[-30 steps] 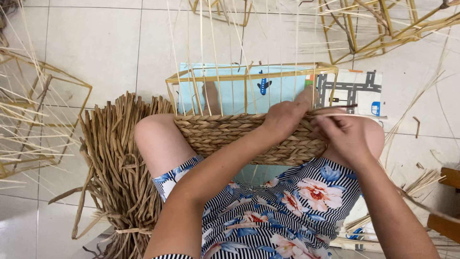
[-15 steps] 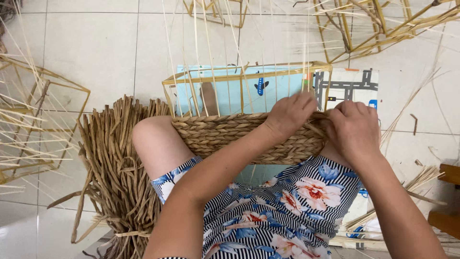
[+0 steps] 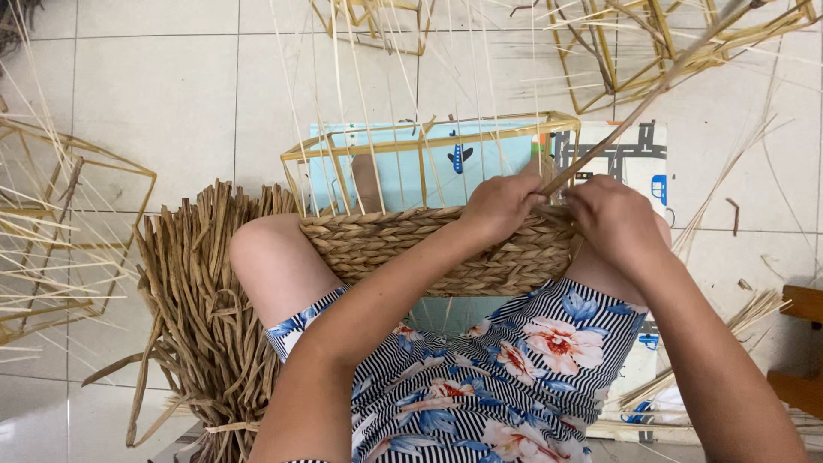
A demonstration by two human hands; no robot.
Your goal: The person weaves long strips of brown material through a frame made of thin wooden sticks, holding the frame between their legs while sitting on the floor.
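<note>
Left hand: the left hand (image 3: 501, 204) rests on the top edge of the basket (image 3: 437, 253), fingers curled and pressed together over the weave, pinching the strand (image 3: 630, 116) where it meets the rim.
Right hand: the right hand (image 3: 613, 219) sits just beside the left, almost touching it, fingers bent down onto the rim; what its fingertips grip is hidden.
Basket: half-woven, it lies across the person's lap between the knees, its woven band facing the camera and a yellow frame (image 3: 429, 141) with thin upright stakes rising from it.
Strand: runs up and to the right from the hands.
Bundle: a bundle (image 3: 201, 317) of dried fibre lies on the floor (image 3: 154, 103) beside the left knee.
Mat: a mat (image 3: 639, 159) lies under the basket.
Other frames: more bare frames (image 3: 51, 231) stand on the tiles around.
</note>
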